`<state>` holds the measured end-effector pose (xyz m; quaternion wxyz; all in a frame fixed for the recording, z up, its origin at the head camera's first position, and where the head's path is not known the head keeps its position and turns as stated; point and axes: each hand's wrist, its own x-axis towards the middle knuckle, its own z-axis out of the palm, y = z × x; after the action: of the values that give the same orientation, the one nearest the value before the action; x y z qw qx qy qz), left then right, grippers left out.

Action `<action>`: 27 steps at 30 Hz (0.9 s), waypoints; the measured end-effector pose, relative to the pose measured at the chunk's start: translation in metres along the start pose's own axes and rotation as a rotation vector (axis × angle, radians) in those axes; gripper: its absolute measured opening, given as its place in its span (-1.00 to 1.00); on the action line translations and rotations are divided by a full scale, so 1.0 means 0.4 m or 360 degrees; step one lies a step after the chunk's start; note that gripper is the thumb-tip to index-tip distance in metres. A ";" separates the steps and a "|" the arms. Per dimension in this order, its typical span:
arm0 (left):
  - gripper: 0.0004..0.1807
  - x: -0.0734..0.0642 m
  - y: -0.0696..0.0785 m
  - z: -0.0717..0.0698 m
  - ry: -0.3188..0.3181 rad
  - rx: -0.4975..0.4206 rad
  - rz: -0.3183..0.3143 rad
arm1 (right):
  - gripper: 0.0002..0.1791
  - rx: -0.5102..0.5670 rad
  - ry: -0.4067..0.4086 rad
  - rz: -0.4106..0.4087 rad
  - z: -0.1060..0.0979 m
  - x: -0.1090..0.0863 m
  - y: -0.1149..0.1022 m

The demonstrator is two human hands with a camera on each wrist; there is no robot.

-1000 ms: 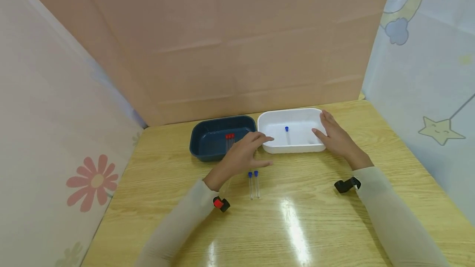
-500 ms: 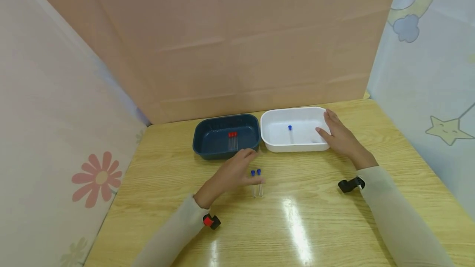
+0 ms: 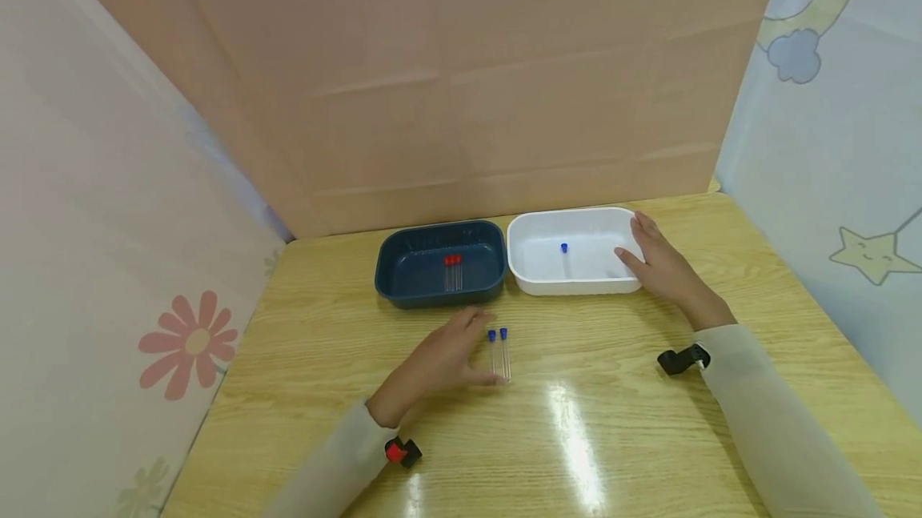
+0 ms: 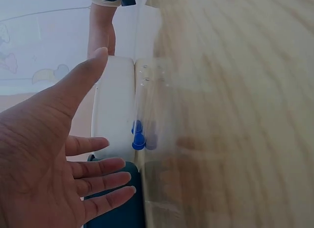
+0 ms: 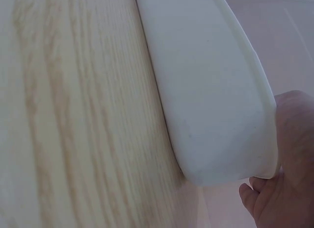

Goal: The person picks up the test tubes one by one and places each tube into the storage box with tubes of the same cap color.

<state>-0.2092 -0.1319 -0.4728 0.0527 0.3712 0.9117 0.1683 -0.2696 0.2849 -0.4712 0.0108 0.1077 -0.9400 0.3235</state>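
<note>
Two glass test tubes with blue caps lie side by side on the wooden table. My left hand is just left of them, its thumb near their lower ends and its fingers past the caps. In the left wrist view its fingers are spread and hold nothing. My right hand grips the right end of a white tray, thumb over the rim and fingers along the outside. Inside that tray lies one blue-capped tube. Red-capped tubes lie together in a dark blue tray.
The two trays stand side by side at the back of the table, before a brownish backdrop. Printed cloth walls rise at left and right. A small black camera is worn on each wrist.
My left hand has drawn back from between the trays, down and left, and lowered beside the two tubes on the table. My right hand stays on the white tray. The head view shifted slightly.
</note>
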 end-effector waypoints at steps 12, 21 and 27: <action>0.24 -0.017 -0.016 0.019 -0.0097 0.0094 -0.0016 | -0.09 -0.0014 -0.0003 -0.0004 -0.002 0.000 0.001; 0.21 -0.010 -0.021 0.025 -0.0077 0.0092 -0.0023 | -0.10 -0.0006 0.0004 -0.0021 -0.007 0.001 -0.001; 0.19 -0.008 -0.021 0.028 -0.0091 0.0082 -0.0049 | -0.10 0.0001 -0.0002 -0.0024 -0.004 0.003 -0.003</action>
<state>-0.2100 -0.1369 -0.4863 0.0716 0.3630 0.9194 0.1333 -0.2704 0.2848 -0.4690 0.0127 0.1151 -0.9390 0.3238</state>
